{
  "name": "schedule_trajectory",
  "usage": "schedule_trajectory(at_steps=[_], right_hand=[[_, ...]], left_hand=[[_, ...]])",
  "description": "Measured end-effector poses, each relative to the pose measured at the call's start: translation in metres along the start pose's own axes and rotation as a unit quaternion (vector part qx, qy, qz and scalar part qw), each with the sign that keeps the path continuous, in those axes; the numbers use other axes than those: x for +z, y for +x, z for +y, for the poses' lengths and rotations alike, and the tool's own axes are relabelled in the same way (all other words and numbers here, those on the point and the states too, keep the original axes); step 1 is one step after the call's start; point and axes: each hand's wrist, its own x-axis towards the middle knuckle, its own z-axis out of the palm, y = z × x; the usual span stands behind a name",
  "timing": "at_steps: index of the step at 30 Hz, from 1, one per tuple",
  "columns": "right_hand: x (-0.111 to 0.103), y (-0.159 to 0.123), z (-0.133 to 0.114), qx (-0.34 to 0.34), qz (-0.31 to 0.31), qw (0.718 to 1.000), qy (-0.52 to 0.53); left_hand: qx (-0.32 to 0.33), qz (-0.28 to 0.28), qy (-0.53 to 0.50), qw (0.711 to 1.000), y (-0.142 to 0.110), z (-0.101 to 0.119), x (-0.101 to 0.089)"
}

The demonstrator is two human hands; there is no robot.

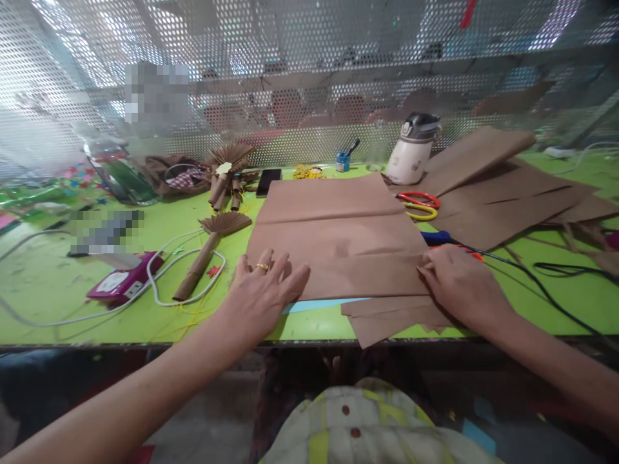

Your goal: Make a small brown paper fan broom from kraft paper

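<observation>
A creased sheet of brown paper (329,238) lies in front of me on the green table (309,325). My left hand (264,287), with a ring on one finger, rests with spread fingers on the sheet's lower left corner. At the lower right corner, my right hand (459,283) pinches the paper's edge between thumb and fingers. Smaller brown paper pieces (372,319) stick out beneath the near edge, beside a light blue strip (324,304). Just beyond my right hand are a blue-handled tool (435,238) with a black cord and scissors (420,201) with red and yellow handles.
More brown sheets (512,193) are piled at the right, near a white flask (412,151). On the left are a rolled-paper stick with a pleated fan top (207,258), a white cable (152,283) and a purple box (123,283). A perforated metal screen (309,84) stands behind the table.
</observation>
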Motion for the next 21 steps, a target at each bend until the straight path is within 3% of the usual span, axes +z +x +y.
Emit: schedule_trajectory(at_steps=[3, 6, 15, 18, 21], right_hand=[[-0.003, 0.01, 0.002, -0.118, -0.038, 0.992, 0.03], [-0.008, 0.016, 0.003, -0.172, -0.059, 0.981, 0.066], [-0.018, 0.026, 0.007, -0.168, -0.105, 0.978, 0.065], [-0.034, 0.032, -0.017, -0.212, -0.091, 0.966, 0.115], [-0.048, 0.034, -0.054, -0.324, -0.078, 0.932, 0.144]], left_hand=[[0.128, 0.009, -0.051, 0.99, 0.005, 0.001, -0.001], [0.213, -0.008, -0.08, 0.974, 0.01, 0.003, -0.002], [0.214, -0.01, -0.051, 0.976, 0.011, 0.009, -0.003], [0.215, 0.004, -0.059, 0.975, 0.01, 0.01, -0.001], [0.216, 0.005, -0.05, 0.975, 0.01, 0.011, -0.001]])
